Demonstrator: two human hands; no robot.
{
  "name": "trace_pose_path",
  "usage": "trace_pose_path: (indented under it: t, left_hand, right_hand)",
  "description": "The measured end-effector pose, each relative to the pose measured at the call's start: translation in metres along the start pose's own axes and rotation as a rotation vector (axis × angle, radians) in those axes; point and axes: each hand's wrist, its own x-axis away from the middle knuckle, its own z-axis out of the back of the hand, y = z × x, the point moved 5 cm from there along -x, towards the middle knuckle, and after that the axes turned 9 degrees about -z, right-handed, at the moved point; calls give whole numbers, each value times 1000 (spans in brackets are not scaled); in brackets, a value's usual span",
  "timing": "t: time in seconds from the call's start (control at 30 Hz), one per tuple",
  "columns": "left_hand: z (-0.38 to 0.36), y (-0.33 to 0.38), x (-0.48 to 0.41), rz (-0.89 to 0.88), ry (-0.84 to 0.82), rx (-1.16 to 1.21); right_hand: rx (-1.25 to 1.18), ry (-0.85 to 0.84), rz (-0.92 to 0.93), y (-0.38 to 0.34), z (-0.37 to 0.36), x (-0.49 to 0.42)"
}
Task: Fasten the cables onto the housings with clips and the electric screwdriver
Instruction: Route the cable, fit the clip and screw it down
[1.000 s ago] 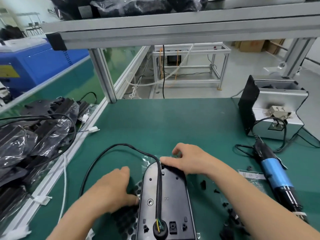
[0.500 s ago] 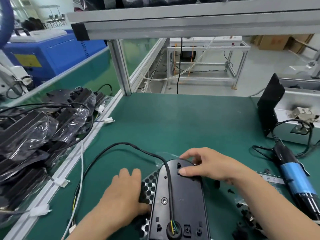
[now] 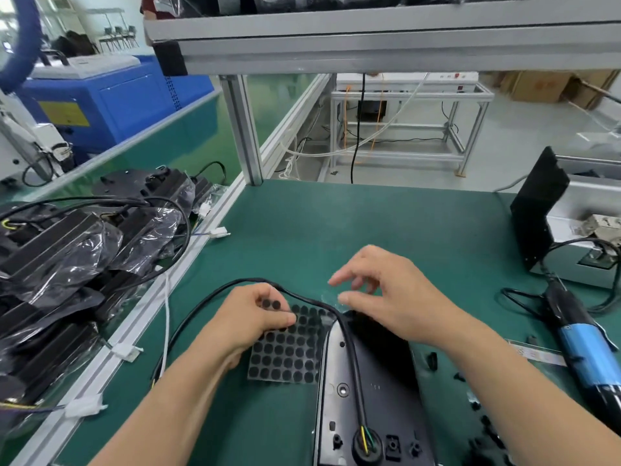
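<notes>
A black housing [image 3: 379, 381] lies flat at the bottom centre of the green mat. Its black cable [image 3: 351, 351] runs from a grommet up along the housing, then loops away to the left. A clear sheet of round black pads [image 3: 285, 358] lies beside the housing's left edge. My left hand [image 3: 248, 317] rests on the sheet's far corner and pinches it between thumb and curled fingers. My right hand [image 3: 386, 294] hovers just above the housing's far end, fingers loosely spread, holding nothing. The blue and black electric screwdriver [image 3: 578, 351] lies to the right, untouched. Small black clips [image 3: 433, 359] lie scattered near it.
A heap of bagged black housings [image 3: 67, 257] with cables fills the bench on the left, beyond the aluminium rail [image 3: 141, 331]. A frame post [image 3: 242, 129] stands at the mat's far left corner. A grey box with a black panel [image 3: 578, 230] sits far right.
My right hand has lifted off the housing's far end and now hovers above it. My left hand has slid forward onto the pad sheet, which is now more exposed.
</notes>
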Motion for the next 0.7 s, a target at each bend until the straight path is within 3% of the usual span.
trace_pose_path:
  t: [0.07, 0.37, 0.7]
  left_hand:
    - [-4, -3, -1, 34, 13, 106]
    - [-5, -12, 13, 187, -84, 749]
    - [-1, -15, 15, 82, 68, 628]
  right_hand:
    - [-9, 5, 131, -26, -19, -6]
    - [12, -1, 147, -36, -52, -36]
    - [-4, -2, 170, -45, -59, -41]
